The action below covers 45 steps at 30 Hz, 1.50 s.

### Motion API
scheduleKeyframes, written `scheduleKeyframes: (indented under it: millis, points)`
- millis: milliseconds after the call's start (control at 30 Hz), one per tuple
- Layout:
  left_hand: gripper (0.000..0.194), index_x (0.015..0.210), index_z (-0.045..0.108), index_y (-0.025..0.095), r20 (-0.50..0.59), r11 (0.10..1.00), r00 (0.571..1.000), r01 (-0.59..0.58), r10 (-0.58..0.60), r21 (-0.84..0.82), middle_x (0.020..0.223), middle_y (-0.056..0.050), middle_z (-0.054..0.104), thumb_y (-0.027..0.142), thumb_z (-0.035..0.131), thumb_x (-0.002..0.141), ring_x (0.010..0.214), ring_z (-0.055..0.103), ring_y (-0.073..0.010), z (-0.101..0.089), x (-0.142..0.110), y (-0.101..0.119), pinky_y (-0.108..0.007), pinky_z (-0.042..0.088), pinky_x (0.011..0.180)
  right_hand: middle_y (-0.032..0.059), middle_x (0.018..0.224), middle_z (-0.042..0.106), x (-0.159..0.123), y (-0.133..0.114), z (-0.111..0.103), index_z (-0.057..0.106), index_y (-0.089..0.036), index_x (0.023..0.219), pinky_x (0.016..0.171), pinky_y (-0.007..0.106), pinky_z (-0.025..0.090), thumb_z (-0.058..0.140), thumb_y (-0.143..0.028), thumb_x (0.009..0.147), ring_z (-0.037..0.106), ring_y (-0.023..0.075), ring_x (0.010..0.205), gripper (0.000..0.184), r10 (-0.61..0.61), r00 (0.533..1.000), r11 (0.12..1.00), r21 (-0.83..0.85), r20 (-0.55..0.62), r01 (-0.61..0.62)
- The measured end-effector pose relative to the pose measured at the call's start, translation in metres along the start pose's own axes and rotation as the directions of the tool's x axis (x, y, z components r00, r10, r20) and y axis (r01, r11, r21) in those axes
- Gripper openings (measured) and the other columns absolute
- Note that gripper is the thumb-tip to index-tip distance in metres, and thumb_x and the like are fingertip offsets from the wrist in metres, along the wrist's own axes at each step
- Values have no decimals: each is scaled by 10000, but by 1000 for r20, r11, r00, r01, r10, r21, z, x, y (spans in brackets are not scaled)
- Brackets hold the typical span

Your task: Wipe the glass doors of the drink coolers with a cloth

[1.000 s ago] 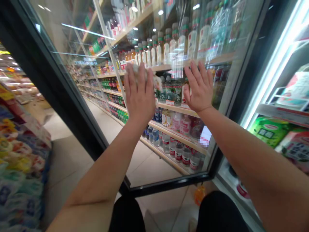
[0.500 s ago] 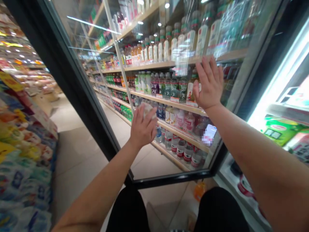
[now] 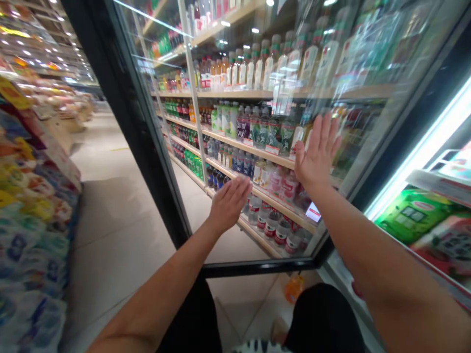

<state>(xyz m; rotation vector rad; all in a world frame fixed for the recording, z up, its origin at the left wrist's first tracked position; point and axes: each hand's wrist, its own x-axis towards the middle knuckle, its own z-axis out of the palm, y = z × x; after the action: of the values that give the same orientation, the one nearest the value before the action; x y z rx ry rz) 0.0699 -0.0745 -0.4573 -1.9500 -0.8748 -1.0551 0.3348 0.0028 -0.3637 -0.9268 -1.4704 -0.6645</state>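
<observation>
Pale tiled supermarket floor (image 3: 117,230) is stretching past a black-framed glass cooler door (image 3: 257,267); the open right hand (image 3: 316,152) is pressing flat on it, the open left hand (image 3: 230,205) is holding nothing.

The left hand (image 3: 230,205) is blurred by motion, its fingers soft-edged. Glare on the black-framed glass cooler door (image 3: 147,166) hides the labels of the upper plastic drink bottles (image 3: 309,61), and the right edge cuts off the bright green packets (image 3: 412,215).
</observation>
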Motion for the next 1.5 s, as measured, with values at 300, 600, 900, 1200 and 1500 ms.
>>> scheduleKeyframes:
  millis: [300,600,900,1200,1500]
  points:
    - [661,1647,107,115,-139,964,962,248,-233,100,1669,-191,81,136,390,1050,1537,-2,-345,-8,-15,-30,-633,136,1264,54,1673,248,-8,8,0,114,-314,1645,1241,611,194,276,-486,1050,179,313,1559,640,-80,997,988,-134,-11,78]
    - [507,1531,440,155,-32,991,992,125,-124,37,1573,-130,410,103,424,1028,1521,173,-262,9,-36,-3,-480,198,1289,85,1634,336,-10,7,-8,185,-261,1633,1242,609,202,233,-321,1034,149,269,1569,605,-110,993,986,-126,35,114]
    - [532,1569,370,168,-7,993,993,-120,120,15,1591,-64,400,84,380,1044,1527,171,-148,44,-2,50,-300,127,1290,94,1652,289,-13,20,-1,177,-207,1632,1252,575,169,226,-288,1025,88,228,1578,614,-196,980,973,-123,15,196]
    - [565,1625,238,104,-23,999,999,27,-27,17,1631,-140,287,151,375,1079,1549,66,-272,54,48,50,-476,60,1283,95,1633,321,-12,14,-2,246,-192,1607,1255,555,164,210,-302,1047,103,228,1576,572,-166,986,979,-112,29,169]
    - [768,1645,96,76,72,960,997,-6,27,-281,1629,-191,287,596,79,1080,1552,103,-285,64,9,88,-467,101,1271,111,1595,394,-59,-11,-30,323,-202,1579,1247,481,300,256,-227,1048,324,199,1510,535,-57,998,983,176,19,53]
